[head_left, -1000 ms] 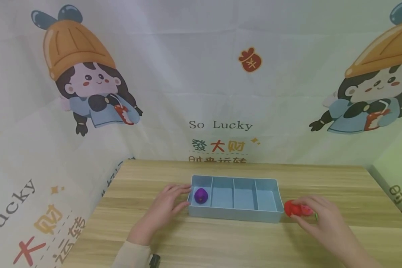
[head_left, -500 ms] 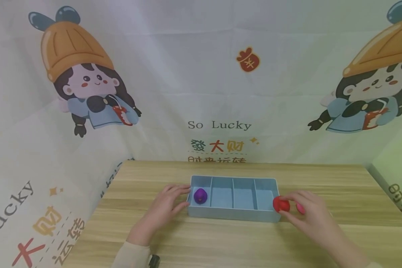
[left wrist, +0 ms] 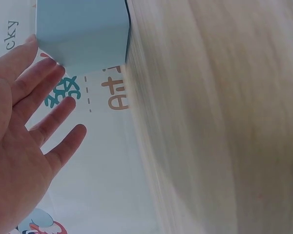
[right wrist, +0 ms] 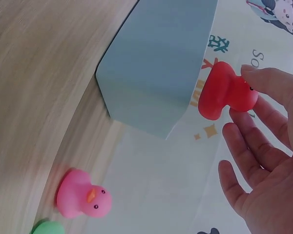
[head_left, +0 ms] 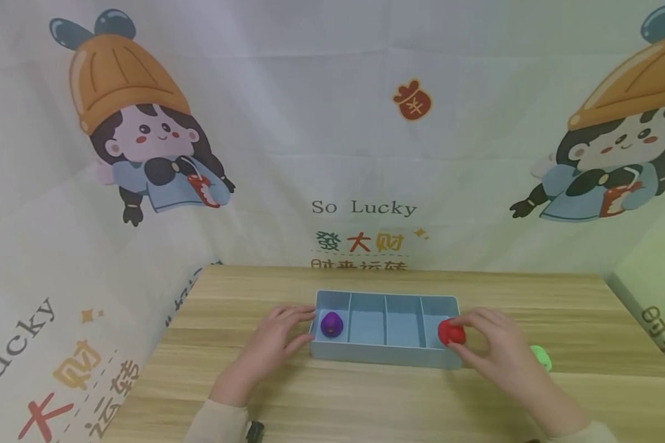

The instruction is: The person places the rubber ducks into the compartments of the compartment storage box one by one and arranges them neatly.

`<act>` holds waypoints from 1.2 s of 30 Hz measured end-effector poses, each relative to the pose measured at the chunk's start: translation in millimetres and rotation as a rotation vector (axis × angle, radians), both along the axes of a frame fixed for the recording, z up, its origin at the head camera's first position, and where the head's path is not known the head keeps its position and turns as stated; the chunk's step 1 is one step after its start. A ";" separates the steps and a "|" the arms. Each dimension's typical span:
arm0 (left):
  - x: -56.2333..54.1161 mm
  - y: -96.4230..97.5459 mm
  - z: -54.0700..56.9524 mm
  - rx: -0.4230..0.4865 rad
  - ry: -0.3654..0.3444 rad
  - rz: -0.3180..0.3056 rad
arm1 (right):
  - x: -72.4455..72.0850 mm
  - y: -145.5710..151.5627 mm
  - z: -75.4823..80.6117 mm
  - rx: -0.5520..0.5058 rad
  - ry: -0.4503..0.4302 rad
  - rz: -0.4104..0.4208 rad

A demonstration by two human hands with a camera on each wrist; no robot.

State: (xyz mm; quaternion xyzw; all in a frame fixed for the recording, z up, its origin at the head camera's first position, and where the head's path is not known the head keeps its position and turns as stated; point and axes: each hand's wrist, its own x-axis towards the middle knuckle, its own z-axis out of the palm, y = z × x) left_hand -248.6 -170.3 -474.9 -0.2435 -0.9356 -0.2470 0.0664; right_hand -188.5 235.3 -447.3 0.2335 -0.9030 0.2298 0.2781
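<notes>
My right hand [head_left: 495, 344] pinches a red rubber duck [right wrist: 226, 91] between thumb and fingers. In the head view the duck overlaps the rightmost compartment of a light blue four-part box [head_left: 385, 354]; the right wrist view shows it beside the box's upper rim. A purple toy [head_left: 331, 324] sits in the leftmost compartment. My left hand [head_left: 277, 341] lies at the box's left end with relaxed, mostly straight fingers, its fingertips right at the wall [left wrist: 83, 39].
A pink rubber duck [right wrist: 83, 195] lies on the wooden table [head_left: 388, 406] right of the box, hidden behind my right hand in the head view. Near it is a green toy [head_left: 540, 357]. A printed cloth [head_left: 277, 123] hangs behind the table.
My right hand has carried the red duck leftward from beside the box to over its right end. The green toy now shows behind the wrist. The left hand stays put.
</notes>
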 end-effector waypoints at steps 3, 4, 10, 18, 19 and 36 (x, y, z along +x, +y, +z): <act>0.1 0.0 -0.4 0.009 0.003 -0.006 | -2.3 -3.2 0.3 0.003 -0.003 0.003; 0.2 -0.3 -0.5 0.012 0.003 -0.008 | -3.2 -4.4 0.6 0.005 -0.002 0.003; -0.3 -2.1 -1.3 0.031 0.010 -0.019 | -9.1 -14.5 1.7 0.017 0.004 0.004; -1.5 -3.5 -2.8 0.027 0.025 -0.026 | -13.8 -30.6 2.7 -0.013 -0.104 0.013; -1.6 -3.2 -3.0 0.024 0.027 -0.027 | -14.1 -31.9 2.3 -0.020 -0.107 0.014; -1.0 -1.9 -2.9 0.033 -0.003 -0.021 | -29.5 -58.1 1.4 -0.057 -0.032 0.094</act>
